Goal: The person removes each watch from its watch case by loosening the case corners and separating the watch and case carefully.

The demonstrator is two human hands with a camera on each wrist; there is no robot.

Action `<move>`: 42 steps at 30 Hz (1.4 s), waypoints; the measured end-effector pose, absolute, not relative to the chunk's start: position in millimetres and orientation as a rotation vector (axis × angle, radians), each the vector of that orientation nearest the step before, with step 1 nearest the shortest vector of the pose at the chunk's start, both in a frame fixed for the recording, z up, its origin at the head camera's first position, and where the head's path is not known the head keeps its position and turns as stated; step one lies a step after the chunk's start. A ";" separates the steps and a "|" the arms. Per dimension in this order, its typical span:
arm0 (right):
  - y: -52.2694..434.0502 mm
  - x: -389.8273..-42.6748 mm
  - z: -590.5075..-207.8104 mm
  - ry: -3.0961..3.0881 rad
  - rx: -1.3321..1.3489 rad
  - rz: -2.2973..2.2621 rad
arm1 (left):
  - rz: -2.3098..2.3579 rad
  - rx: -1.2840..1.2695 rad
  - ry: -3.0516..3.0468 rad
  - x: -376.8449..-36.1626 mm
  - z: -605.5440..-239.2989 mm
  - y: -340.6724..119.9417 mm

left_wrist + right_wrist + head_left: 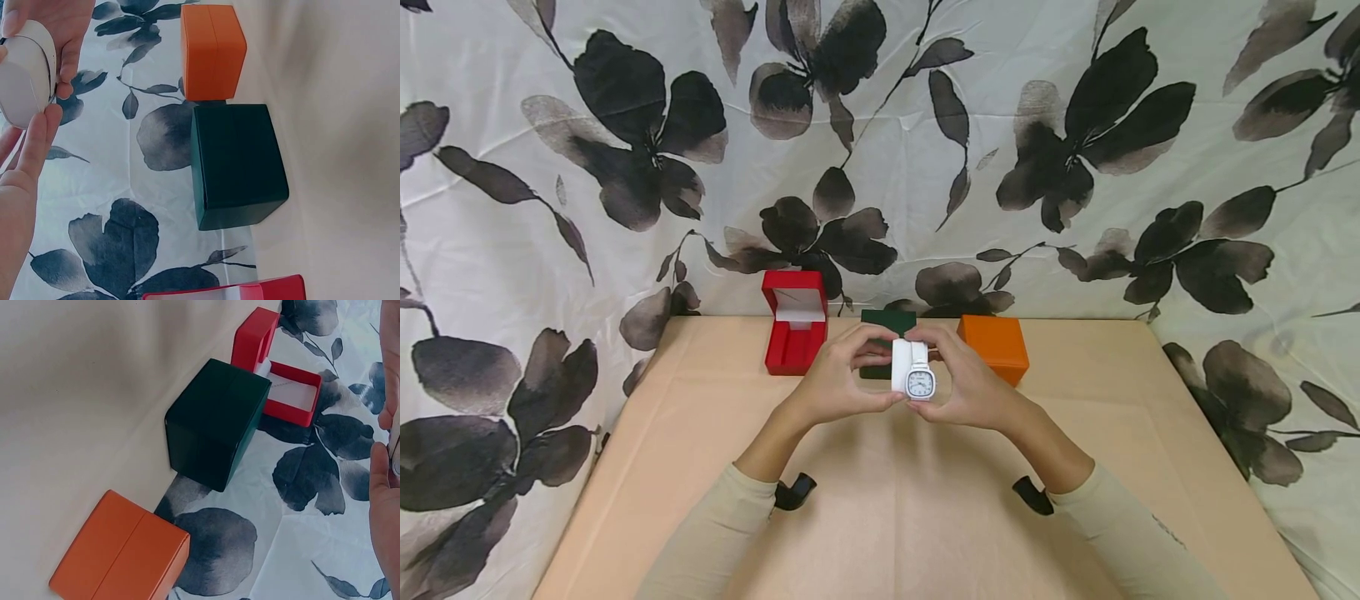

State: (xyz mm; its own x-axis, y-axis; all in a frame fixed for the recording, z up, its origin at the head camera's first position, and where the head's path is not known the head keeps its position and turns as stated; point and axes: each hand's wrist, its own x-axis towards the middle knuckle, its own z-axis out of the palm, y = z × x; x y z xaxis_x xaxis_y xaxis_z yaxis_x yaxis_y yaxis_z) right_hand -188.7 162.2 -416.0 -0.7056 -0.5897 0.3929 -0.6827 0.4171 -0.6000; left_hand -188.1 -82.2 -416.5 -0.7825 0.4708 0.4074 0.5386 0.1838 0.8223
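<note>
A white wristwatch [920, 382] with a squarish dial is wrapped round a white cushion [900, 367], held up above the table in both hands. My left hand [838, 375] grips the cushion's left side between thumb and fingers. From the other side, my right hand [973, 379] pinches the watch and cushion at top and bottom. In the left wrist view the cushion [22, 90] shows its smooth rounded back between the fingertips. Behind the hands stands an open red box [796, 350] with a white-lined lid.
A dark green box [240, 165], partly hidden by the hands in the head view, stands between the red box and a closed orange box [996, 346]. All three line the back of the peach-covered table [895, 517]. A floral cloth [925, 150] hangs behind.
</note>
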 end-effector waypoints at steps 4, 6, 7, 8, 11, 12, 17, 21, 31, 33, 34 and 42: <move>162.8 -188.6 -415.9 -2.547 1.145 1.157 | -1.686 -1.012 -2.373 -188.3 -416.7 -82.5; 163.0 -188.5 -416.0 -2.542 1.149 1.158 | -1.689 -1.012 -2.376 -188.0 -416.7 -82.6; 163.1 -188.5 -416.1 -2.539 1.151 1.157 | -1.692 -1.011 -2.376 -187.9 -416.8 -82.5; 163.1 -188.5 -416.1 -2.532 1.155 1.158 | -1.694 -1.011 -2.376 -187.8 -416.9 -82.5; 162.8 -188.7 -417.0 -2.518 1.159 1.153 | -1.701 -1.004 -2.374 -187.6 -417.4 -82.3; 162.7 -188.6 -417.2 -2.516 1.157 1.146 | -1.702 -1.001 -2.374 -187.6 -417.7 -82.2; 160.9 -186.4 -416.7 -2.517 1.139 1.136 | -1.698 -0.999 -2.374 -186.6 -416.6 -83.3; 158.7 -183.8 -414.0 -2.526 1.133 1.148 | -1.703 -0.998 -2.375 -185.2 -415.4 -84.7; 152.9 -182.2 -413.2 -2.531 1.136 1.204 | -1.737 -0.995 -2.378 -184.4 -415.1 -87.6; 152.8 -182.1 -412.8 -2.528 1.138 1.226 | -1.737 -0.997 -2.375 -184.5 -414.6 -88.0; 152.6 -182.0 -412.5 -2.527 1.140 1.234 | -1.737 -0.999 -2.375 -184.5 -414.4 -88.1; 152.8 -181.3 -412.8 -2.502 1.136 1.245 | -1.736 -1.000 -2.373 -183.3 -413.0 -88.7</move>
